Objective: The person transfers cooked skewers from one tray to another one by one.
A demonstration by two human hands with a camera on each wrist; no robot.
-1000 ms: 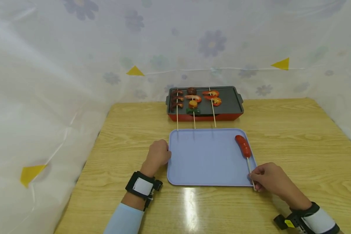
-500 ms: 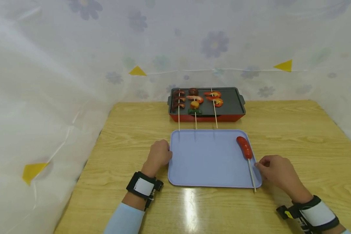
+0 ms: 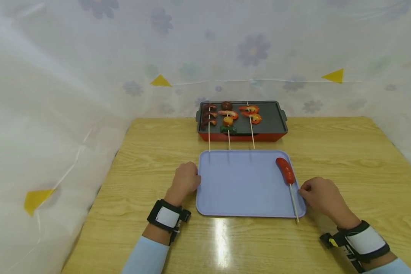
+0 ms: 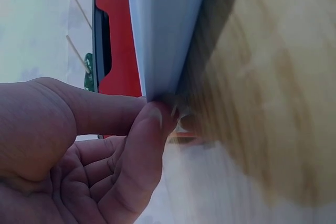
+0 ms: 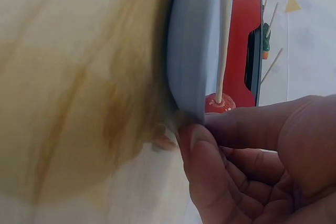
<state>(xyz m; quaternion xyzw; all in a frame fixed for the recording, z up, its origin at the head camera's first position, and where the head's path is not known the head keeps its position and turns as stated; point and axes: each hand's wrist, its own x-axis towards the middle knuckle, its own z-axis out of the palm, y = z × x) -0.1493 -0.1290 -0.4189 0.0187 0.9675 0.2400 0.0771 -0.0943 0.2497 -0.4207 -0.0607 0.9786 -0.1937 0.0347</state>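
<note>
1. The sausage (image 3: 285,170) lies along the right side of the tray (image 3: 243,186), its stick (image 3: 294,201) poking past the near rim; a tilt could roll it, a knock on that stick could swing it off.
2. The tray sits between the hands, close to 3 skewers (image 3: 228,121) jutting over the edge of the grill (image 3: 274,121); pushing it forward might shift them. Whether they touch it, I cannot tell.
3. Raising the sides unevenly would likely cause that tilt.
4. The left hand (image 3: 185,179) pinches the left rim narrowly, thumb against finger.
5. The right hand (image 3: 322,194) pinches the right rim likewise, forearm slanting inward.
</note>
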